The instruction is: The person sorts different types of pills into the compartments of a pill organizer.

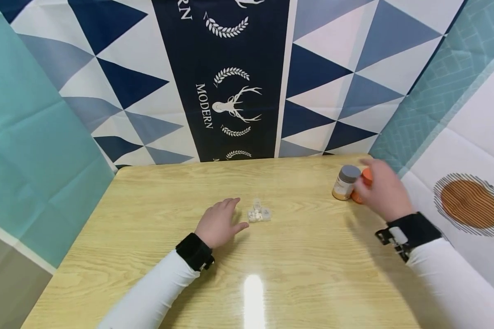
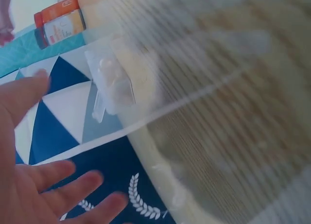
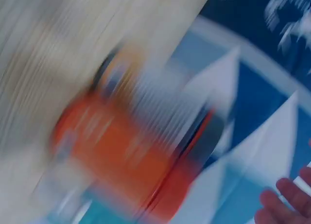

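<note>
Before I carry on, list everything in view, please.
Grey-capped bottle: 1, white and amber, far right on table
Orange bottle: 1, orange, beside it
Small case: 1, whitish, table's middle
Table: 1, light wood, below
Back hanging: 1, blue and white, behind table
Left hanging: 1, mostly teal, left
Right hanging: 1, mostly white and teal, right
Sleeves: 2, white, forearms
Wrist straps: 2, black, wrists
Hands: 2, bare, left near case, right by bottles

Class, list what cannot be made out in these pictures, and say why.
Right wrist view: lettering on the orange cylindrical bottle, smeared by motion blur.
Head view: part of that bottle, hidden behind the bare right hand.
Right wrist view: most of that hand, cut off by the right edge.
Head view: white contents of the small translucent plastic box, too small to identify.
</note>
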Demonstrator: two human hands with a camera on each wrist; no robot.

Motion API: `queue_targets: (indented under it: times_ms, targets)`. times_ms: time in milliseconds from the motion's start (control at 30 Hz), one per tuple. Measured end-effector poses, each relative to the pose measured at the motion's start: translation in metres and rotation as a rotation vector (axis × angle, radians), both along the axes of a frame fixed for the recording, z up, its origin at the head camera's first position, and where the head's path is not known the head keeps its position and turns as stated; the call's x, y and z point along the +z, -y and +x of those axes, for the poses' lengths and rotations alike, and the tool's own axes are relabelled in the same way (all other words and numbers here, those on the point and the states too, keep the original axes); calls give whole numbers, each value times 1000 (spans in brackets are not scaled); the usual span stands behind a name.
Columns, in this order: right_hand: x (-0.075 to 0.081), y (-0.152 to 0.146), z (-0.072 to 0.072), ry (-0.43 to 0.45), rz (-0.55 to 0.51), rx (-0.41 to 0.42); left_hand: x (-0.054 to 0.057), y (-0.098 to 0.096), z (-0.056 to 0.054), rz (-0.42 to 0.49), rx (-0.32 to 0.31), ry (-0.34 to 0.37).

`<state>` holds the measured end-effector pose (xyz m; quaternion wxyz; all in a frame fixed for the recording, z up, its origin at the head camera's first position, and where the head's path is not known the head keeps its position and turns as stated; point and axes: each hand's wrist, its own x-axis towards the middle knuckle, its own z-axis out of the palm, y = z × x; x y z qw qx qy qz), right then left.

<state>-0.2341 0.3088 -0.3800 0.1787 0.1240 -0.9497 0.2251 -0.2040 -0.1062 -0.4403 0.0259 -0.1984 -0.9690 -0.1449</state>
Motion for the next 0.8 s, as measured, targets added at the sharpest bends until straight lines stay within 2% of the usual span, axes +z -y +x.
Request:
queue_targets:
  times_ms: [100, 167, 300, 400, 533, 800]
  targets:
    - [-8, 47, 6, 15, 26, 122, 2, -9, -9, -7, -19, 33]
    - [-18, 78, 6, 78, 81, 202, 2, -17, -15, -23, -34, 53]
    - [-40, 129, -5, 173, 169, 328, 1, -33, -22, -60, -62, 66]
    - [-52, 156, -16, 240, 205, 368, -5, -41, -25, -103, -67, 32]
    - [-58, 180, -25, 335, 217, 393, -10, -44, -28, -130, -64, -23]
    - [-66, 195, -36, 407, 148, 393, -11, -41, -30, -89, -118, -49]
